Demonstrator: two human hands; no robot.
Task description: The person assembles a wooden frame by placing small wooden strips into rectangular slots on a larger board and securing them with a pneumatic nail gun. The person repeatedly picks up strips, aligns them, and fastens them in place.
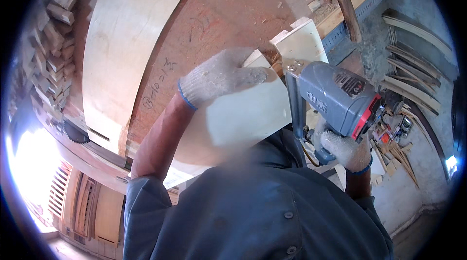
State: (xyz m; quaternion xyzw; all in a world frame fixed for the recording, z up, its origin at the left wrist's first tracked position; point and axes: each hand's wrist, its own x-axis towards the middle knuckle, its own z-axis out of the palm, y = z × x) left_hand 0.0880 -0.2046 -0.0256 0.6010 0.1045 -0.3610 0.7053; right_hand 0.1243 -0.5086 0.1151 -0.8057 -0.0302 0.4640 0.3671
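Note:
My right hand (346, 149), in a white knitted glove, is wrapped around the handle of a grey nail gun (333, 92) with red trim. The gun's nose end sits against the pale wooden pieces in front of me. In the same kind of glove, my left hand (221, 77) holds a pale wooden board (248, 114) by its far edge, thumb on the near face; its other fingers are partly blurred. Beyond the gun's nose, a second pale board (304, 41) stands at an angle next to the first.
A long curved plywood sheet (116, 51) lies on the reddish-brown worktable (204, 26), left of my arm. Stacked wood blocks (56, 55) rise at the far left. A toothed saw blade (75, 133) shows below them. Curved wood strips (413, 60) lean at the right; scraps (396, 155) lie below.

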